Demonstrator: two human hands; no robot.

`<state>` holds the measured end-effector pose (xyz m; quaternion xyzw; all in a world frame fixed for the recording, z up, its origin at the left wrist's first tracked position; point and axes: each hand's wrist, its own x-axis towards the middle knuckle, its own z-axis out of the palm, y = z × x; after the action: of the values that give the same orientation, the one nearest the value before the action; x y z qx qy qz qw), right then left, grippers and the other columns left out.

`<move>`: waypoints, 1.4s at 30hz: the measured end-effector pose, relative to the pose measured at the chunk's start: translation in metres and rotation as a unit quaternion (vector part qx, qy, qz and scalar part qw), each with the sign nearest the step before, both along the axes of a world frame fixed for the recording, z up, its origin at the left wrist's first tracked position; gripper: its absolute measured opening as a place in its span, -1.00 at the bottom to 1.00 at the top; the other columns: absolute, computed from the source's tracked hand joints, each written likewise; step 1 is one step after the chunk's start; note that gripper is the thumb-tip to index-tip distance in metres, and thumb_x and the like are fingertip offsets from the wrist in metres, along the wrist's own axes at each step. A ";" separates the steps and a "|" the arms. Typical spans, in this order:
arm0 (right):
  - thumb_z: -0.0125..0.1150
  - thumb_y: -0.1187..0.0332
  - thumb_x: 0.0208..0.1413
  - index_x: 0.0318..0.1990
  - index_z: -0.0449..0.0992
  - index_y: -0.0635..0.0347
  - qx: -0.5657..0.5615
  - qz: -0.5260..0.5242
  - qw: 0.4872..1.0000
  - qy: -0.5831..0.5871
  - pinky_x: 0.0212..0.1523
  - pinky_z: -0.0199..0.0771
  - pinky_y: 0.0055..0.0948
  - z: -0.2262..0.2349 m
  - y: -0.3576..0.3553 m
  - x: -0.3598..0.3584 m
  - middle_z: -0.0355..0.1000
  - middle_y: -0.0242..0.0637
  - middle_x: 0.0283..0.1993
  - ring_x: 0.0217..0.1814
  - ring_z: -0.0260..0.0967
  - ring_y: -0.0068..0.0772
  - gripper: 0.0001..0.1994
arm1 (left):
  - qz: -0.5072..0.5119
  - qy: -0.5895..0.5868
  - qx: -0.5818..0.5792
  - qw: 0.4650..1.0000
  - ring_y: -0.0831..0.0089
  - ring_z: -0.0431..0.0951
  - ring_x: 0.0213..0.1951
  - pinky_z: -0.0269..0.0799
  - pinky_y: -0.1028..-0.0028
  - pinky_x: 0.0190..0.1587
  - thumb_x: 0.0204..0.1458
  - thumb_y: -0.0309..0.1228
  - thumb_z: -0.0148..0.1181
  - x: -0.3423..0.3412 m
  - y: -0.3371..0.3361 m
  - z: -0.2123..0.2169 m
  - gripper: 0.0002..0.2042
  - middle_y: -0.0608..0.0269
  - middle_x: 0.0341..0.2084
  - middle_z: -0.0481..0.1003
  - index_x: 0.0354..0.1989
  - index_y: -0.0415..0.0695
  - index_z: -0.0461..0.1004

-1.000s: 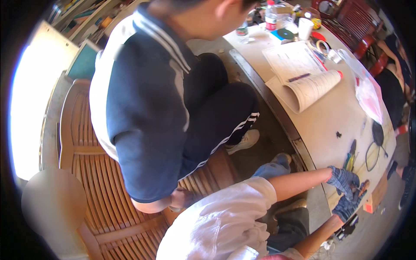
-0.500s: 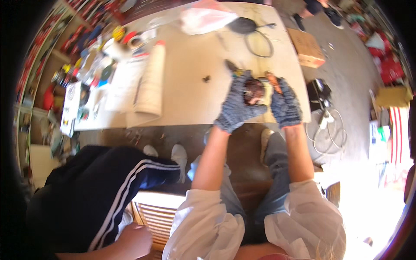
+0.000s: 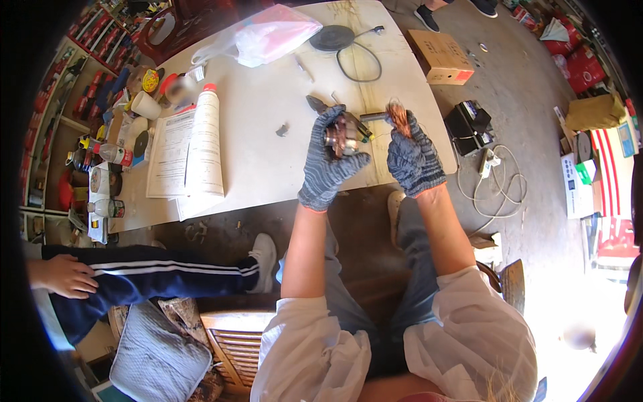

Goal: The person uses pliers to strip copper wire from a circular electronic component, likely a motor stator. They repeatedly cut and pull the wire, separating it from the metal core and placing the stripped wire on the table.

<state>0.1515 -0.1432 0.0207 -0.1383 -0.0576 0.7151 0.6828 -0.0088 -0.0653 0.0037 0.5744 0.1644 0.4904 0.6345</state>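
Observation:
My left hand, in a grey knit work glove, curls around a rounded metal part with copper-coloured and dark areas, perhaps from a small motor. Its exact kind is blurred. My right hand, gloved the same way, is closed on a tuft of copper wire. A short dark rod points from the tuft toward the left-hand part, apart from it. Both hands are above the near right of the table. Beyond my left fingers lie dark-handled tools, partly hidden.
The pale table carries a rolled paper, printed sheets, bottles and tape at left, a plastic bag and a coiled black cable. A carton and a black case stand on the floor. Someone's leg is at left.
My hands have moved slightly apart, and the copper wire with its rod now stands out clear of the left-hand part. The view has shifted. The person at left has changed posture.

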 end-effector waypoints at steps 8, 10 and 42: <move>0.25 0.57 -0.18 0.03 0.39 0.15 0.347 -0.244 0.414 -0.805 0.02 0.38 -0.23 -0.017 -0.009 0.019 0.40 -0.13 -0.01 0.01 0.36 -0.09 -0.50 | -0.133 -0.119 -0.336 0.925 0.56 0.41 -0.26 0.39 0.55 -0.22 -0.18 -0.29 0.38 0.006 -0.001 -0.015 -0.41 0.32 -0.21 0.42 0.04 -0.23 0.30; 0.25 0.54 -0.19 0.01 0.42 0.16 0.382 -0.168 0.422 -0.805 -0.01 0.40 -0.28 0.009 -0.009 0.017 0.40 -0.13 -0.02 0.01 0.36 -0.08 -0.52 | -0.111 -0.119 -0.401 0.901 0.50 0.44 -0.38 0.41 0.55 -0.32 -0.06 -0.21 0.27 0.008 -0.003 -0.015 -0.53 0.32 -0.31 0.47 -0.03 -0.23 0.36; 0.14 0.56 -0.04 -0.17 0.39 0.30 0.082 -0.226 0.719 -0.652 -0.26 0.45 -0.40 -0.036 0.018 -0.027 0.40 -0.16 -0.26 -0.27 0.40 -0.22 -0.76 | 0.007 -0.211 -0.544 0.812 0.44 0.50 -0.35 0.48 0.41 -0.28 0.05 -0.21 0.12 0.025 -0.015 -0.012 -0.73 0.31 -0.35 0.50 -0.14 -0.07 0.42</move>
<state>0.1246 -0.1252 -0.0151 -0.5231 -0.5138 0.2647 0.6264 0.0162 -0.0801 -0.0078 0.0161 0.2704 0.4346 0.8589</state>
